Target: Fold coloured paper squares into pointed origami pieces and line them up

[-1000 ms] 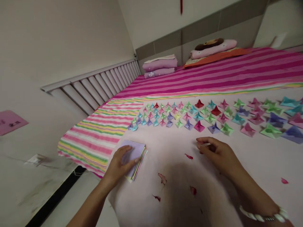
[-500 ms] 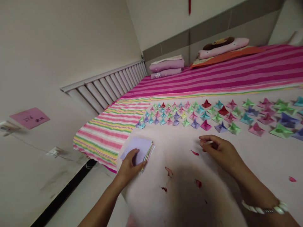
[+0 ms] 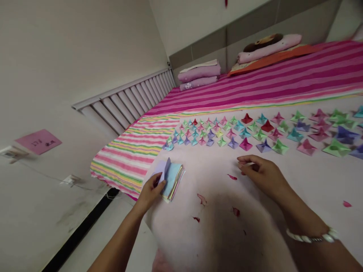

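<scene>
We had our left grip (image 3: 151, 190) pinched on a bent-up lilac sheet (image 3: 163, 167), the paper stack (image 3: 172, 178) just beside it, right grip (image 3: 263, 174) half-curled well to its right, nothing visible inside, and judged a slow, even peel best against creasing.

Right hand (image 3: 261, 173) with a white beaded bracelet (image 3: 307, 238)

The top sheet (image 3: 162, 167) is lilac, the lower sheet (image 3: 173, 176) light blue, the bedspread (image 3: 255, 81) magenta-and-pink striped.
</scene>
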### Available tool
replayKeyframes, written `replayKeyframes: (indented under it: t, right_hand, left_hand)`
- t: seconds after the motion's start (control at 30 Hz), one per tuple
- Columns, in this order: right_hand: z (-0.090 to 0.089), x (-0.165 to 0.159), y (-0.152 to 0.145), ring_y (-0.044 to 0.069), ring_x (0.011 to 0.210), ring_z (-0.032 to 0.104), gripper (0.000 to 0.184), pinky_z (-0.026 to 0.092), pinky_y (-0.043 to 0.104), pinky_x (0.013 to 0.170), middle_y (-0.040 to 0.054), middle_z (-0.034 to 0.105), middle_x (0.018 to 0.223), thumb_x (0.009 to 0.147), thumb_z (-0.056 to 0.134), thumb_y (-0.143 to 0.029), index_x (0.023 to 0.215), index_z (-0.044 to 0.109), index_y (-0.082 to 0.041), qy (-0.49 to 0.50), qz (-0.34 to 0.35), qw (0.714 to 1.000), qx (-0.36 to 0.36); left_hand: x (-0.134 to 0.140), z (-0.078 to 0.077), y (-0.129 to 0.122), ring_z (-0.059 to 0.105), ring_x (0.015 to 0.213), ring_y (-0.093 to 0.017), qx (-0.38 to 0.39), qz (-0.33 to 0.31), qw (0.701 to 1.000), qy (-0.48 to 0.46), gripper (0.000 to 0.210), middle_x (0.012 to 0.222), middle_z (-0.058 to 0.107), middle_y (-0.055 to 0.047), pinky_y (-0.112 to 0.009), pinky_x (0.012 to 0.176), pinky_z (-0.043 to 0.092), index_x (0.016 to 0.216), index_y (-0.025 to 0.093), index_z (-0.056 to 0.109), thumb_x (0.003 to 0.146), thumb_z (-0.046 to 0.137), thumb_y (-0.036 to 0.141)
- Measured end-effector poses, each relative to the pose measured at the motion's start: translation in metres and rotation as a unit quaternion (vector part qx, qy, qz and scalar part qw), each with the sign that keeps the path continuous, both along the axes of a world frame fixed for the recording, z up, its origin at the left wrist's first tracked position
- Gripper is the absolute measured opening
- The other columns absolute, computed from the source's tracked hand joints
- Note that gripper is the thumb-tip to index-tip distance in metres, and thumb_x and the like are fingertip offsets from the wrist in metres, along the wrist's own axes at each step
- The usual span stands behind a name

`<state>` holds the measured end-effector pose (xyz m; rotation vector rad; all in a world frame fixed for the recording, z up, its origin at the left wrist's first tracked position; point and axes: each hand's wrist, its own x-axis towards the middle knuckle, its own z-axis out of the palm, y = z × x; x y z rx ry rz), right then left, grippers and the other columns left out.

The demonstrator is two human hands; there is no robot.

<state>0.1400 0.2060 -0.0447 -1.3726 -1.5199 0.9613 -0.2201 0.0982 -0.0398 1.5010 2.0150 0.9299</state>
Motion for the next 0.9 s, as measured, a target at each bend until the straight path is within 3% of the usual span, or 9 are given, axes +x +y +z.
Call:
replayKeyframes:
  t: [0.1,0.2,0.27,0.33,0.43,0.6,0.77,0.83,0.9]
  right_hand:
    - [0.0,0.0,0.0,0.023,0.063,0.063,0.032,0.046,0.036,0.063,0.004,0.067,0.066,0.07,0.061,-0.04,0.093,0.069,-0.019,0.001,0.007,1.0,-0.006]
    - [-0.001,0.0,0.0,0.023,0.064,0.064,0.029,0.046,0.035,0.063,0.0049,0.068,0.069,0.07,0.062,-0.038,0.092,0.069,-0.02,0.011,0.005,1.0,-0.006]
    - [-0.001,0.0,0.001,0.022,0.062,0.064,0.028,0.046,0.035,0.061,0.0056,0.07,0.074,0.07,0.063,-0.037,0.091,0.07,-0.02,0.011,0.0,1.0,0.0]
    - [-0.001,0.0,0.001,0.021,0.062,0.064,0.027,0.047,0.034,0.061,0.0053,0.07,0.075,0.07,0.063,-0.037,0.09,0.07,-0.021,0.011,-0.001,1.0,0.005]
    - [0.0,0.001,0.002,0.021,0.062,0.066,0.026,0.048,0.034,0.061,0.0037,0.069,0.071,0.069,0.064,-0.037,0.088,0.07,-0.021,0.016,-0.004,1.0,0.001]
    - [0.0,0.002,0.003,0.019,0.057,0.066,0.024,0.05,0.032,0.058,0.0029,0.069,0.071,0.067,0.066,-0.037,0.084,0.069,-0.02,0.033,-0.003,0.999,0.02]
    - [0.003,-0.006,0.003,0.019,0.053,0.065,0.024,0.05,0.031,0.055,0.002,0.067,0.063,0.063,0.068,-0.037,0.079,0.068,-0.019,0.047,0.005,0.999,0.02]
    - [0.009,-0.01,0.001,0.019,0.052,0.064,0.024,0.049,0.031,0.054,0.0013,0.066,0.058,0.064,0.068,-0.038,0.08,0.068,-0.019,0.044,0.007,0.999,0.03]
    - [0.017,-0.014,-0.002,0.019,0.052,0.063,0.025,0.047,0.031,0.053,0.0008,0.064,0.054,0.066,0.067,-0.039,0.082,0.069,-0.019,0.036,0.007,0.998,0.044]
  left_hand:
    - [-0.001,-0.001,-0.002,0.053,0.126,-0.027,0.027,0.003,1.0,0.009,0.061,0.141,0.053,-0.014,-0.042,0.106,0.042,0.139,0.017,0.043,0.084,0.056,0.041]
    - [-0.001,-0.002,-0.006,0.044,0.136,-0.026,0.07,-0.026,0.997,0.027,0.066,0.159,0.026,-0.011,-0.043,0.109,0.039,0.149,0.027,0.026,0.088,0.051,0.033]
    - [-0.001,0.0,-0.009,0.032,0.143,-0.025,0.086,-0.074,0.992,0.058,0.059,0.161,0.02,-0.007,-0.043,0.112,0.036,0.148,0.029,0.032,0.091,0.047,0.029]
    - [-0.003,0.004,-0.01,0.021,0.147,-0.024,0.071,-0.128,0.985,0.087,0.046,0.16,0.025,-0.005,-0.043,0.116,0.03,0.138,0.027,0.05,0.092,0.044,0.027]
    - [-0.007,0.011,-0.01,0.026,0.145,-0.025,0.022,-0.177,0.981,0.078,0.037,0.156,0.034,-0.006,-0.043,0.117,0.027,0.121,0.025,0.067,0.092,0.044,0.026]
    - [-0.017,0.017,-0.007,0.03,0.144,-0.024,0.021,-0.161,0.987,0.012,0.039,0.154,0.039,-0.004,-0.044,0.117,0.026,0.125,0.027,0.064,0.091,0.048,0.032]
    - [-0.022,0.017,-0.006,0.037,0.141,-0.027,-0.011,-0.185,0.982,-0.021,0.029,0.15,0.045,-0.003,-0.044,0.114,0.031,0.094,0.026,0.078,0.089,0.051,0.036]
    - [-0.021,0.016,-0.006,0.042,0.138,-0.029,-0.028,-0.187,0.982,-0.02,0.028,0.147,0.049,-0.007,-0.043,0.109,0.038,0.102,0.026,0.076,0.084,0.06,0.038]
    - [-0.018,0.014,-0.007,0.044,0.136,-0.03,-0.043,-0.19,0.981,-0.017,0.044,0.147,0.049,-0.008,-0.041,0.104,0.043,0.114,0.028,0.071,0.072,0.073,0.04]
